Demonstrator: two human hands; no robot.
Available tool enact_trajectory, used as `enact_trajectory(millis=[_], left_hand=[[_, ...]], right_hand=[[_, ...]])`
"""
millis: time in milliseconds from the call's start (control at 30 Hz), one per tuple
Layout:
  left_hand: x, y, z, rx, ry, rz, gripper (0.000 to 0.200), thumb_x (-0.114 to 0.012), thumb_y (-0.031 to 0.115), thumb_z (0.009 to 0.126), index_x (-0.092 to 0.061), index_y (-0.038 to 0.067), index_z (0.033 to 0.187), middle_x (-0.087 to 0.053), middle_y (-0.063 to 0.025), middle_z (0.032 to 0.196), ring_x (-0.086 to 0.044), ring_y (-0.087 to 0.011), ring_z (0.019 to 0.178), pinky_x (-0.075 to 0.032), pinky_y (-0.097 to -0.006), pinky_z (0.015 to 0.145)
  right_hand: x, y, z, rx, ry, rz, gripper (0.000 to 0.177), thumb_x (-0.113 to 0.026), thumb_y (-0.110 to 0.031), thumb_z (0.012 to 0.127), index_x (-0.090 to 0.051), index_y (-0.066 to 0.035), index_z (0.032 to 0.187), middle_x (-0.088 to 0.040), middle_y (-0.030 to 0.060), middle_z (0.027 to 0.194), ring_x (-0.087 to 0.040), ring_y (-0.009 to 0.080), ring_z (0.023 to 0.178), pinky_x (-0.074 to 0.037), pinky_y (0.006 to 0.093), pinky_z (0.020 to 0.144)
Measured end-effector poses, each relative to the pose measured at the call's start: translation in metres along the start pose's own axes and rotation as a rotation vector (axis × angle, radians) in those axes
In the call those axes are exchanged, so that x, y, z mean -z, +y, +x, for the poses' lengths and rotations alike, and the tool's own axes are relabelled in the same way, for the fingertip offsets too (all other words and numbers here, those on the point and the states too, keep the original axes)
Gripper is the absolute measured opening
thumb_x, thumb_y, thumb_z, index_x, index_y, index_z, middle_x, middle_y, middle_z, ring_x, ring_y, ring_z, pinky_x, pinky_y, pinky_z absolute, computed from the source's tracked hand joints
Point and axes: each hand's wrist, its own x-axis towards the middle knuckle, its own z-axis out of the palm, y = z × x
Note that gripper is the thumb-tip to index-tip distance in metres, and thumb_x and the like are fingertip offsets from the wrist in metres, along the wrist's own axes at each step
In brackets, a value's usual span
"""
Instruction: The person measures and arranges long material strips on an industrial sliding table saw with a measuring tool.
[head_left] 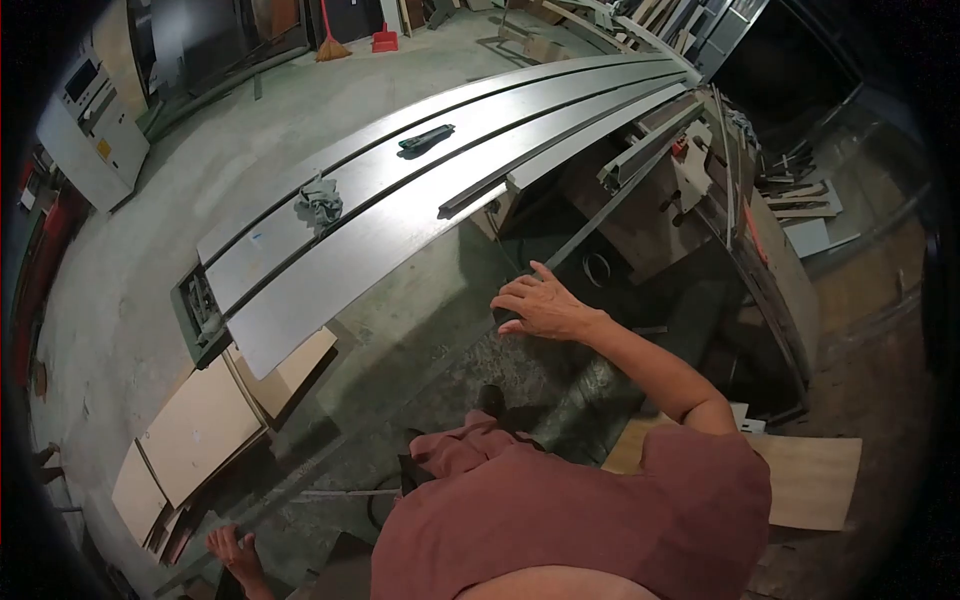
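My right hand (545, 306) is in the middle of the view, out over the floor, palm down. Its fingers are spread and bent, the thumb apart, and nothing shows held in them. A thin metal strip (600, 218) runs from the upper right down to just beyond its fingertips. At the lower left, my left hand (234, 552) hangs low with fingers apart, near a stack of tan boards (200, 430). Ahead lies a long silver metal panel (400, 215) with dark grooves. On it rest a crumpled grey cloth (320, 202) and a dark green tool-like object (426, 140).
A green tray (205, 325) hangs at the panel's near end. Metal profiles (640, 155) and a dark workbench (640, 215) stand to the right. A tan board (805, 480) lies at my right. A white cabinet (100, 140), broom (332, 45) and red dustpan (385, 40) stand farther off.
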Motion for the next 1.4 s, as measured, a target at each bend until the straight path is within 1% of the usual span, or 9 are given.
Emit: enact_trajectory(millis=[67,233,333,633,767,833,1067,1200,1400], left_hand=[[0.001,0.008,0.015,-0.050,0.076,0.015,0.057,-0.039,0.056,0.086,-0.052,0.001,0.084,-0.048,-0.0125,0.077,-0.047,-0.0312,0.078,-0.033,-0.0445,0.087],[0.001,0.044,0.051,-0.035,0.026,-0.052,0.054,-0.041,0.054,0.086,-0.052,0.002,0.086,-0.049,-0.0108,0.079,-0.047,-0.0302,0.081,-0.032,-0.0452,0.089],[-0.006,0.067,0.071,-0.062,0.015,-0.055,0.051,-0.044,0.052,0.084,-0.052,0.002,0.086,-0.049,-0.0103,0.079,-0.047,-0.0293,0.081,-0.032,-0.0440,0.088],[-0.015,0.136,0.110,-0.012,0.037,-0.085,0.051,-0.048,0.052,0.082,-0.054,0.003,0.090,-0.051,-0.0099,0.083,-0.047,-0.0277,0.083,-0.034,-0.0416,0.085],[-0.030,0.136,0.114,0.061,0.018,-0.094,0.051,-0.048,0.053,0.082,-0.054,0.003,0.091,-0.052,-0.0102,0.085,-0.047,-0.0287,0.086,-0.034,-0.0430,0.088],[-0.041,0.131,0.110,0.035,0.108,-0.064,0.051,-0.049,0.053,0.081,-0.054,0.003,0.091,-0.052,-0.0107,0.085,-0.047,-0.0311,0.089,-0.032,-0.0447,0.092],[-0.005,0.137,0.100,0.069,0.039,-0.034,0.038,-0.057,0.039,0.078,-0.052,0.003,0.089,-0.052,-0.0123,0.087,-0.049,-0.0345,0.090,-0.031,-0.0494,0.097],[-0.015,0.137,0.091,0.139,-0.007,-0.028,0.034,-0.068,0.025,0.069,-0.053,0.004,0.091,-0.052,-0.0109,0.091,-0.050,-0.0318,0.093,-0.029,-0.0504,0.101],[-0.041,0.159,0.118,0.080,0.064,-0.021,0.039,-0.062,0.039,0.074,-0.055,0.006,0.092,-0.052,-0.0098,0.090,-0.050,-0.0306,0.091,-0.033,-0.0466,0.095]], right_hand=[[0.003,0.008,0.000,0.000,0.022,0.017,0.041,-0.050,-0.049,0.084,-0.054,-0.014,0.106,-0.055,0.0059,0.107,-0.050,0.0242,0.109,-0.023,0.0550,0.102],[0.009,0.041,-0.007,-0.060,-0.007,-0.021,0.044,-0.048,-0.050,0.084,-0.054,-0.016,0.111,-0.055,0.0026,0.110,-0.049,0.0182,0.111,-0.025,0.0524,0.102],[0.003,0.067,-0.015,-0.079,0.028,0.035,0.043,-0.046,-0.050,0.085,-0.055,-0.014,0.109,-0.056,0.0046,0.108,-0.049,0.0234,0.111,-0.023,0.0547,0.102],[-0.001,0.129,-0.019,-0.138,0.031,0.022,0.046,-0.044,-0.051,0.087,-0.054,-0.015,0.113,-0.056,0.0046,0.112,-0.050,0.0236,0.112,-0.023,0.0542,0.102],[-0.011,0.146,-0.018,-0.087,0.043,0.078,0.044,-0.045,-0.050,0.087,-0.055,-0.015,0.113,-0.057,0.0045,0.111,-0.051,0.0235,0.110,-0.023,0.0536,0.103],[-0.010,0.152,-0.012,-0.049,0.067,0.101,0.040,-0.048,-0.047,0.086,-0.057,-0.016,0.111,-0.059,0.0041,0.109,-0.052,0.0233,0.109,-0.023,0.0529,0.103],[0.014,0.141,-0.004,0.050,0.011,0.184,0.034,-0.054,-0.041,0.084,-0.061,-0.015,0.106,-0.061,0.0038,0.103,-0.054,0.0236,0.103,-0.025,0.0499,0.102],[0.008,0.135,0.002,0.112,0.003,0.182,0.032,-0.056,-0.038,0.084,-0.062,-0.015,0.104,-0.062,0.0039,0.099,-0.055,0.0235,0.100,-0.024,0.0489,0.103],[0.014,0.161,0.007,0.033,-0.013,0.141,0.029,-0.057,-0.034,0.083,-0.064,-0.013,0.101,-0.063,0.0039,0.096,-0.055,0.0223,0.100,-0.022,0.0494,0.104]])
